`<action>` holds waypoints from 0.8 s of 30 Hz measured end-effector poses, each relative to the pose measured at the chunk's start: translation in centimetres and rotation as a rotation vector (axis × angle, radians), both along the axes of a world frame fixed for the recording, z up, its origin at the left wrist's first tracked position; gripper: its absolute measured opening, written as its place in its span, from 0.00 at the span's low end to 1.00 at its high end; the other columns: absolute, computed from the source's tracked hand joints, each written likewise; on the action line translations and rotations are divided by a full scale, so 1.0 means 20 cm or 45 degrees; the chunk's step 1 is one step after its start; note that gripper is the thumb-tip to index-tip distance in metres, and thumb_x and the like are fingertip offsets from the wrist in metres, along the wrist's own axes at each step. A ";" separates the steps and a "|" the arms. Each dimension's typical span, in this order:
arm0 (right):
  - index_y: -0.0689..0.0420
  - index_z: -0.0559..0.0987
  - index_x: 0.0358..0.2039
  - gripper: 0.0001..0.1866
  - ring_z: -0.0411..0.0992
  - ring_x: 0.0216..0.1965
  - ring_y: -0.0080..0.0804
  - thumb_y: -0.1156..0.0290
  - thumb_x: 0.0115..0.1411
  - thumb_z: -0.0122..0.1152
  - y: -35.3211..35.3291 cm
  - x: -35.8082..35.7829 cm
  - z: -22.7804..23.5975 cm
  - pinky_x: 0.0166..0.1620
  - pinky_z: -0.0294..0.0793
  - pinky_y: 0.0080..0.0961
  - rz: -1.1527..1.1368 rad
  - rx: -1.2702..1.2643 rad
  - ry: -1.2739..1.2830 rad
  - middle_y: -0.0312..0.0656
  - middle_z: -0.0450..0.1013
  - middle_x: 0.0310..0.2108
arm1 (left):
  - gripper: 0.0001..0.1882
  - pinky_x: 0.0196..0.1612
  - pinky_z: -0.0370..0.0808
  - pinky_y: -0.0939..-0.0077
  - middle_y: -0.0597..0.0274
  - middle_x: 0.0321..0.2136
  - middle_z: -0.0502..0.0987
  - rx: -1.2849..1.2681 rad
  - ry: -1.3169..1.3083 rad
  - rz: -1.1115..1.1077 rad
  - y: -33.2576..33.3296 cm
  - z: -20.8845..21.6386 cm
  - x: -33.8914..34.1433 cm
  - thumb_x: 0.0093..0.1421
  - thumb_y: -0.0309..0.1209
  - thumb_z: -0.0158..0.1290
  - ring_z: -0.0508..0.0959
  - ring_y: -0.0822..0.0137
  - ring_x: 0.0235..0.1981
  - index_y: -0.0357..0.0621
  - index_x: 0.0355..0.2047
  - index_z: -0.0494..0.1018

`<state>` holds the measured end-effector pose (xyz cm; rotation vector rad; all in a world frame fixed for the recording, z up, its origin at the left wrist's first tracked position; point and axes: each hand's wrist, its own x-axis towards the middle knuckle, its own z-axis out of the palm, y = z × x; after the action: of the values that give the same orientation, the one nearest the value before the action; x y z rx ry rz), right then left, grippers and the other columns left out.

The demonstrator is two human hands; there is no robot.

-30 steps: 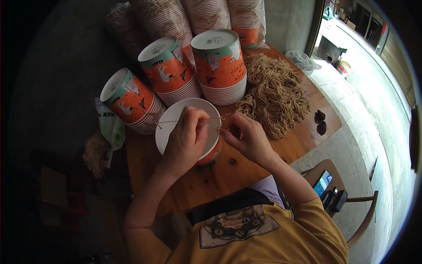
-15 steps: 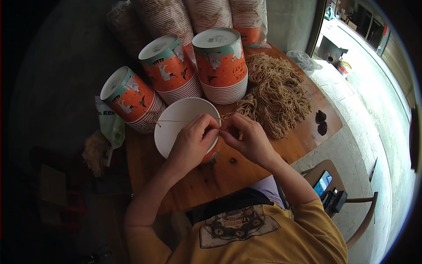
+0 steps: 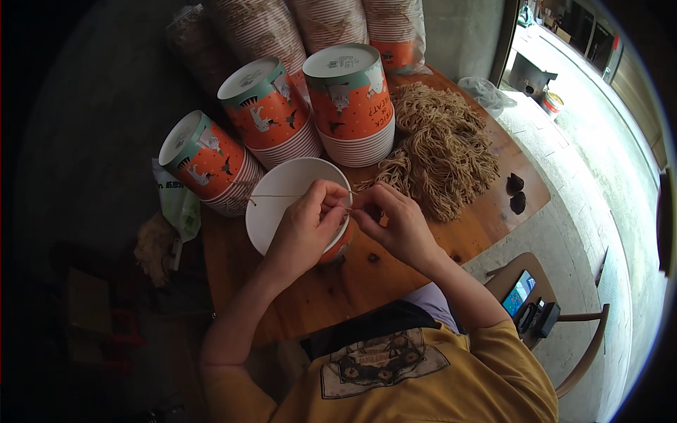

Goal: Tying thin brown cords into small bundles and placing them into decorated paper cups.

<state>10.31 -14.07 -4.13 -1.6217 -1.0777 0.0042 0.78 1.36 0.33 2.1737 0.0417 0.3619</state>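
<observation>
A paper bucket [image 3: 270, 220], white inside and orange outside, rests on the table with its mouth tilted up toward me. One tan cord [image 3: 281, 195] runs across its mouth, and a knotted end sticks out past the left rim. At the right rim, my left hand [image 3: 308, 224] pinches the cord between thumb and fingers. Close beside it, my right hand [image 3: 395, 220] is also closed on the cord just outside the rim. A short piece of cord spans the two sets of fingertips; the fingers partly hide it.
Stacks of upside-down orange buckets [image 3: 352, 106] stand behind the bucket, with bagged stacks [image 3: 328, 25] farther back. A heap of tan cords [image 3: 444, 151] lies at the right. Two small dark objects [image 3: 516, 194] sit near the wooden table's [image 3: 296, 310] right edge. A chair [image 3: 504, 285] holds a phone [image 3: 519, 292].
My left fingers have lifted and loosened a little, and the fingertips of both hands have shifted slightly at the rim. The bucket stays nearly in place.
</observation>
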 end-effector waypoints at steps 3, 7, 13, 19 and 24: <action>0.60 0.75 0.34 0.08 0.72 0.30 0.32 0.74 0.54 0.64 0.00 0.00 -0.01 0.33 0.71 0.25 -0.022 -0.004 -0.021 0.40 0.71 0.30 | 0.07 0.39 0.75 0.75 0.57 0.33 0.77 -0.089 0.097 0.018 0.01 -0.02 0.00 0.61 0.22 0.50 0.79 0.68 0.35 0.36 0.40 0.68; 0.60 0.75 0.35 0.08 0.72 0.30 0.32 0.75 0.54 0.63 0.01 -0.01 -0.01 0.33 0.71 0.25 -0.007 0.001 0.009 0.40 0.71 0.31 | 0.05 0.38 0.75 0.77 0.60 0.31 0.77 -0.185 0.173 0.050 0.02 -0.03 0.00 0.62 0.24 0.50 0.77 0.72 0.33 0.35 0.38 0.69; 0.59 0.75 0.35 0.08 0.72 0.30 0.33 0.75 0.55 0.63 0.01 0.00 -0.01 0.33 0.71 0.25 -0.010 0.002 -0.012 0.40 0.72 0.31 | 0.05 0.35 0.73 0.79 0.61 0.30 0.76 -0.256 0.269 0.062 0.03 -0.03 0.00 0.63 0.25 0.49 0.75 0.76 0.30 0.35 0.38 0.70; 0.59 0.74 0.34 0.07 0.72 0.29 0.38 0.73 0.56 0.62 0.02 -0.01 -0.01 0.32 0.72 0.29 -0.043 0.039 -0.081 0.42 0.70 0.30 | 0.08 0.38 0.72 0.80 0.65 0.30 0.75 -0.238 0.332 0.054 0.04 -0.02 0.01 0.64 0.28 0.48 0.73 0.77 0.32 0.35 0.38 0.70; 0.58 0.73 0.34 0.07 0.71 0.28 0.43 0.72 0.57 0.60 0.03 -0.01 -0.03 0.32 0.72 0.35 -0.070 0.094 -0.152 0.43 0.68 0.28 | 0.08 0.37 0.69 0.83 0.69 0.30 0.73 -0.482 0.476 0.047 0.05 0.03 0.02 0.65 0.30 0.49 0.70 0.80 0.31 0.38 0.38 0.72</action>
<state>10.20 -13.55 -4.68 -1.6008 -1.1109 -0.1691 1.17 2.27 0.83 1.8376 0.3324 -0.0372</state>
